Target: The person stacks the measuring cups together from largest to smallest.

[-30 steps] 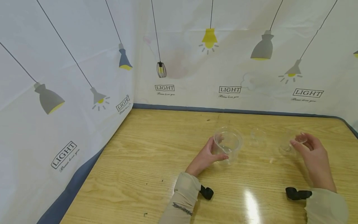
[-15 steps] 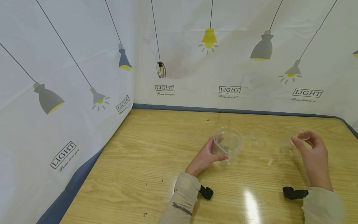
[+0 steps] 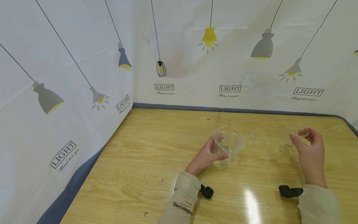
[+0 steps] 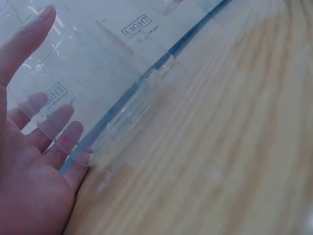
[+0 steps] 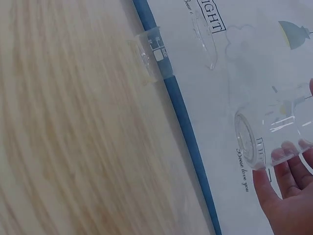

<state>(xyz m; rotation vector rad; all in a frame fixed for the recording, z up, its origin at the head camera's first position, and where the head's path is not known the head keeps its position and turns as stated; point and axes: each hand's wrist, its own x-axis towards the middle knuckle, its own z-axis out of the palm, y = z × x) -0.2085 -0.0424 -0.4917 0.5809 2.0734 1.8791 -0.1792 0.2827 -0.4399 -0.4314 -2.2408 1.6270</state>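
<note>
My left hand (image 3: 205,155) grips a wide clear plastic cup (image 3: 228,140) standing upright on the table, its round mouth facing up. In the left wrist view, the fingers (image 4: 58,132) show through the cup's wall (image 4: 93,68), with the thumb on the near side. My right hand (image 3: 311,152) holds another clear cup (image 5: 283,122) between thumb and fingers, at the right side of the table. Its thick base rim shows in the right wrist view, where the far end is cut off. Between the hands stands a smaller clear cup (image 3: 255,137) with white printed marks (image 5: 157,54).
The wooden table (image 3: 134,161) runs back to a white cloth wall (image 3: 190,62) printed with lamps, with a blue border (image 3: 179,108) along its foot. A second cloth wall (image 3: 67,124) closes the left side. Light glares off the table front (image 3: 251,205).
My right hand has moved slightly left and farther from me, carrying its cup along. The left hand and its cup stay in place, as does the small cup between them.
</note>
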